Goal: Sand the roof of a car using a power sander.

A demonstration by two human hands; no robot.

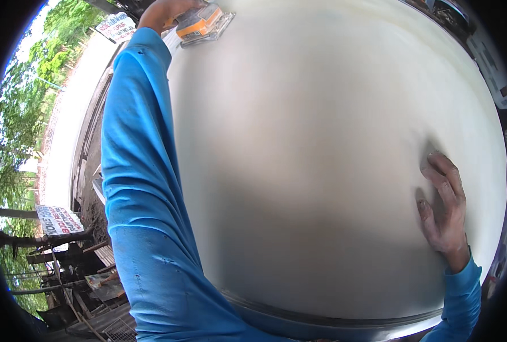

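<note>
My left arm, in a blue sleeve, stretches up the left side. At its end my left hand (168,12) is closed around an orange-and-grey electric sander (201,23). The sander's flat pad lies against the upper left edge of a large, smooth, pale grey-white panel (322,148), which curves and fills most of the view. On the right, my right hand (446,199) holds nothing. Its fingers are apart and slightly bent, with the fingertips at the panel's surface and their shadows beside them.
A dark trim strip (333,320) runs along the panel's lower edge, close to my body. Beyond the left edge are two lettered signboards (59,220), a pale road (82,119), trees (54,57) and piled wood and scrap (71,279). Cluttered dark items line the far right.
</note>
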